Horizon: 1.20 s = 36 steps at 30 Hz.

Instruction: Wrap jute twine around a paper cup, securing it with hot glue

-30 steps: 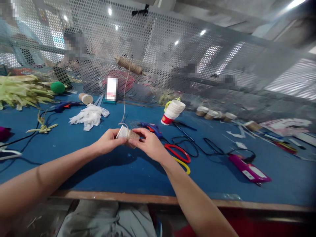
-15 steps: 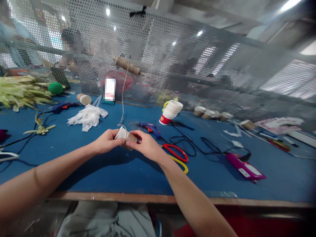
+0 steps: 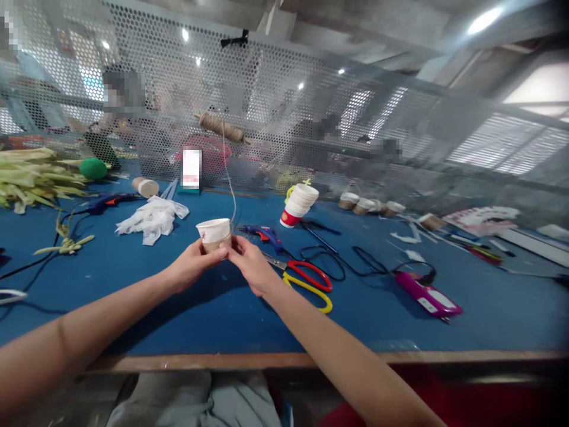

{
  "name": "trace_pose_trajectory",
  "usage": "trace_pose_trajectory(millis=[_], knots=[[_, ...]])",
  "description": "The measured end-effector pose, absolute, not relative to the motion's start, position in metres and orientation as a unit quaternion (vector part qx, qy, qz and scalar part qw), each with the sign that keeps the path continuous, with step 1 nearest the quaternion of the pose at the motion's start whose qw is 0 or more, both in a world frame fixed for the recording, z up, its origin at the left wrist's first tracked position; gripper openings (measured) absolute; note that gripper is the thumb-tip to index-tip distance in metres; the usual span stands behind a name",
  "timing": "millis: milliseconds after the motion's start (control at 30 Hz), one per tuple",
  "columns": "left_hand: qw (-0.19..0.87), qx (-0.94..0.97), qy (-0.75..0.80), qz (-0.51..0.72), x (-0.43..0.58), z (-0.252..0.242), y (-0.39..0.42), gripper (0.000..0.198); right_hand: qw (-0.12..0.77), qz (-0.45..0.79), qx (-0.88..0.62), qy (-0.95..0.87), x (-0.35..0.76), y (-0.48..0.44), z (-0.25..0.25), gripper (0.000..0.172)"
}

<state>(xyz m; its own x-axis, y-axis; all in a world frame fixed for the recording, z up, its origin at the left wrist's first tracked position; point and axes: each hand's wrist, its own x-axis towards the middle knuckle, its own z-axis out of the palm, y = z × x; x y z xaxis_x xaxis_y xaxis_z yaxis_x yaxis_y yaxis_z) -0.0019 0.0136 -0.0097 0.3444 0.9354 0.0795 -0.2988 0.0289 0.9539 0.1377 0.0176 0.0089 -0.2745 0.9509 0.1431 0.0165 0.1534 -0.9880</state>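
Note:
Between my two hands a white paper cup point(image 3: 214, 230) stands nearly upright, its lower part wrapped in brown twine. My left hand point(image 3: 195, 262) grips it from the left, thumb across the front. On the right side my right hand point(image 3: 249, 261) closes on the cup's wrapped base, its fingertips partly hidden behind. A strand of twine point(image 3: 232, 193) runs from behind the cup up to a twine spool point(image 3: 222, 127) on the mesh panel. Just right of my right hand lie scissors point(image 3: 309, 276) with red and yellow handles, and a blue glue gun point(image 3: 263, 235).
A stack of paper cups point(image 3: 299, 204) stands behind the glue gun. Crumpled white material point(image 3: 153, 218) and another glue gun point(image 3: 106, 201) lie left. A purple power strip point(image 3: 427, 296) with black cable sits right. Wrapped cups point(image 3: 364, 206) line the mesh panel point(image 3: 275, 107); a person sits beyond it.
The cup has turned from lying on its side to nearly upright, rim upward. Both hands have shifted their grip around it. The twine now hangs on the cup's right side.

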Motion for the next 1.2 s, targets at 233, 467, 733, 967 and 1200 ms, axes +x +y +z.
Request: trace_pose_trajectory(millis=[233,467,733,967,1200], knots=[[0.593,0.538,0.37,0.471,-0.005,-0.01,0.015,0.054,0.335,0.311,-0.499,-0.736,0.171,0.036,0.026,0.034],[0.327,0.693,0.532,0.361,-0.015,-0.007,0.021,0.059,0.146,0.079,-0.714,-0.68,0.232,0.084,0.023,0.018],[0.193,0.744,0.613,0.184,-0.024,0.003,0.034,0.064,0.178,0.183,-0.722,-0.643,0.233,0.097,0.005,0.019],[0.117,0.756,0.634,0.111,-0.042,0.011,0.066,0.071,0.37,0.261,-0.685,-0.571,0.23,0.093,0.012,0.014],[-0.045,0.703,0.703,0.1,-0.1,-0.001,0.116,0.071,0.476,0.363,-0.621,-0.506,0.22,0.081,0.031,0.011]])
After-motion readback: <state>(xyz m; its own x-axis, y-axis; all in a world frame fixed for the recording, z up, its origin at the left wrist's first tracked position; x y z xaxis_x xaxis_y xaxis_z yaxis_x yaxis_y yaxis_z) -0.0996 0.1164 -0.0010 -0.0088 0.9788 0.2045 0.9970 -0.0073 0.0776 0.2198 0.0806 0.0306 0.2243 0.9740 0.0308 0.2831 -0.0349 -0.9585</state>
